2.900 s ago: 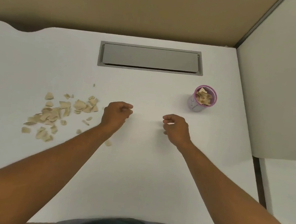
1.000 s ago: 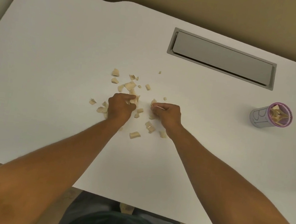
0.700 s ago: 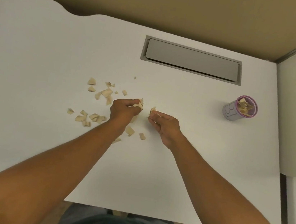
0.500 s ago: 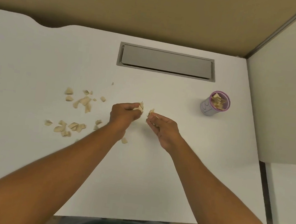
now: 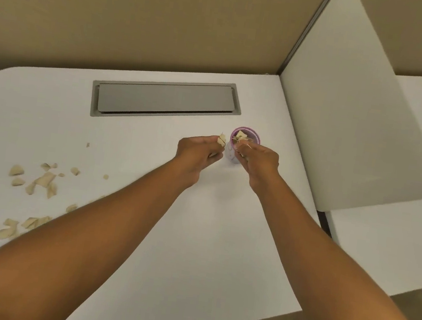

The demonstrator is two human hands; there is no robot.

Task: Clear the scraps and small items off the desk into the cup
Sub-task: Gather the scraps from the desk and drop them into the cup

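A small grey cup with a pink rim (image 5: 254,134) stands on the white desk (image 5: 141,231), with tan scraps inside it. My left hand (image 5: 198,152) is closed on a few tan scraps (image 5: 222,139) just left of the cup. My right hand (image 5: 258,158) is closed on scraps at the cup's near rim and hides part of the cup. Several loose tan scraps (image 5: 43,180) lie scattered on the desk at the far left.
A grey cable hatch (image 5: 165,98) is set into the desk behind the cup. A white divider panel (image 5: 348,129) rises along the desk's right edge, and a tan wall (image 5: 143,16) runs along the back. A neighbouring desk lies to the right.
Both hands took up scraps from the pile and carried them rightward to the cup. The pile on the left is thinner than before.
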